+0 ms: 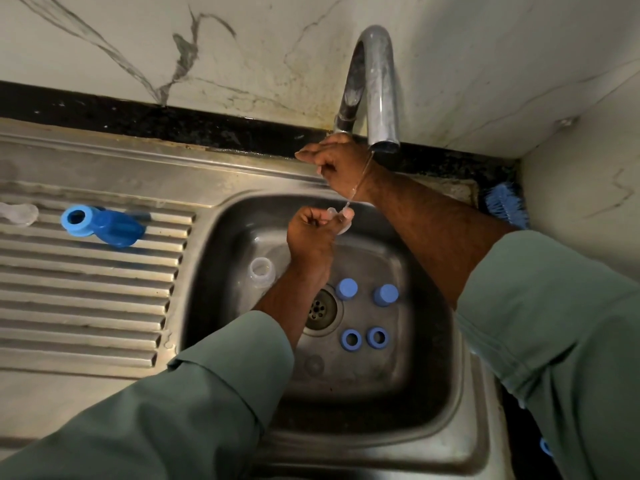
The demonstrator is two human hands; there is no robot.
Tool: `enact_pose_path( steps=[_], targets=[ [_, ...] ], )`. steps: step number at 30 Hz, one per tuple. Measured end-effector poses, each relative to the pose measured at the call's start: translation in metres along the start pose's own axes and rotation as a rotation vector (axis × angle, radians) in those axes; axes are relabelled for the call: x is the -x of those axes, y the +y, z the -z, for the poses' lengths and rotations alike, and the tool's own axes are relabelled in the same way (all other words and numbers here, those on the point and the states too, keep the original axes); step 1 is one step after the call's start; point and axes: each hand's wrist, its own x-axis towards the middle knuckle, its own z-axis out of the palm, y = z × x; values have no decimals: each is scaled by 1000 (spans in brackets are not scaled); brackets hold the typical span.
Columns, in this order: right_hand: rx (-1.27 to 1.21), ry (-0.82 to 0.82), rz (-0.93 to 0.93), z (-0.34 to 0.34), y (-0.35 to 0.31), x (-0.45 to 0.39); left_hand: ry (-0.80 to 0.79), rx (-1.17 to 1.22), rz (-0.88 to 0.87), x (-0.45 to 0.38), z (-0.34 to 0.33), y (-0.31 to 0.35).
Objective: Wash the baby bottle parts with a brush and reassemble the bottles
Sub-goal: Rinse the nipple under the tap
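Note:
My left hand [310,237] pinches a clear silicone nipple [341,220] over the sink, under a thin stream of water from the tap spout [381,98]. My right hand [336,161] reaches to the base of the tap, its fingers curled round something there that I cannot make out. A clear bottle [261,270] lies in the basin on the left. Two blue caps [346,288] and two blue collar rings [351,339] sit on the basin floor right of the drain [320,310]. A blue brush [505,206] lies on the ledge at the right.
On the ribbed draining board [86,289] at the left lie a blue ring and blue cap [104,225] and a clear part [19,213]. A clear disc [313,363] rests low in the steel sink [433,393]. Marble wall stands behind.

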Motion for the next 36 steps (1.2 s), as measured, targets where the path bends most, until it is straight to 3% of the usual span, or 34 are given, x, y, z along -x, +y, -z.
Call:
enact_pose_path(
  steps=[3,12,15,26,32,36],
  targets=[
    [-4,15,-1,1,-1,0,1,106,99,-1,1,-2],
    [-48,16,20,-5,4,-4,-60,110,365,-4,2,-4],
    [-86,35,44,-7,6,-5,-130,277,468,-6,1,1],
    [-74,34,39,-7,5,-5,-79,413,514,-8,6,-6],
    [-59,45,20,-6,3,-3,-74,296,558,-6,6,-7],
    [-51,56,33,-6,4,-4,-74,341,615,-3,2,-3]
  ],
)
